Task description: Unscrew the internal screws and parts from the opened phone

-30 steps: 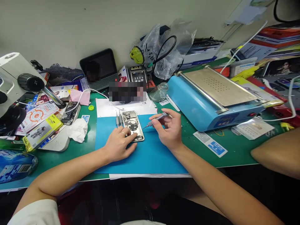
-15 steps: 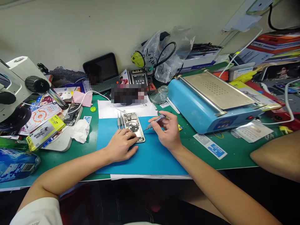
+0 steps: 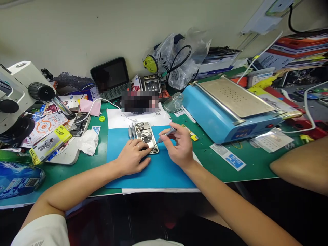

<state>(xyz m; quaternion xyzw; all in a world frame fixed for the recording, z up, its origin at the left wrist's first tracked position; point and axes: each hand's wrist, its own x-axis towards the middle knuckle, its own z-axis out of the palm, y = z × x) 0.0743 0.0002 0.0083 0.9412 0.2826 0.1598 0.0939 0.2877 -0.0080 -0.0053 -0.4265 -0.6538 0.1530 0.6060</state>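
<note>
An opened smartphone [image 3: 146, 131], its inner parts bare, lies on the blue work mat [image 3: 153, 174]. My left hand [image 3: 133, 155], with a ring on one finger, lies palm down over the phone's lower left edge. Its fingers are stretched out, touching the phone, and the thumb is apart from them. In my right hand [image 3: 179, 147] is a slim grey screwdriver [image 3: 167, 134], pinched between thumb and fingers. The tip points down and left at the phone's lower right edge; whether it touches a screw is too small to tell. Two more screwdrivers [image 3: 132, 131] lie just left of the phone.
A blue heating-plate machine [image 3: 215, 112] stands to the right, a microscope [image 3: 38, 92] to the left. Crumpled tissue [image 3: 88, 142], boxes and a blue pack [image 3: 20, 179] crowd the left side. A glass jar [image 3: 174, 102] stands behind. Another person's arm [image 3: 302, 164] rests at the right edge.
My right hand has moved slightly left and down, bringing the screwdriver's tip from beside the phone to its lower right edge. My left hand stays on the phone.
</note>
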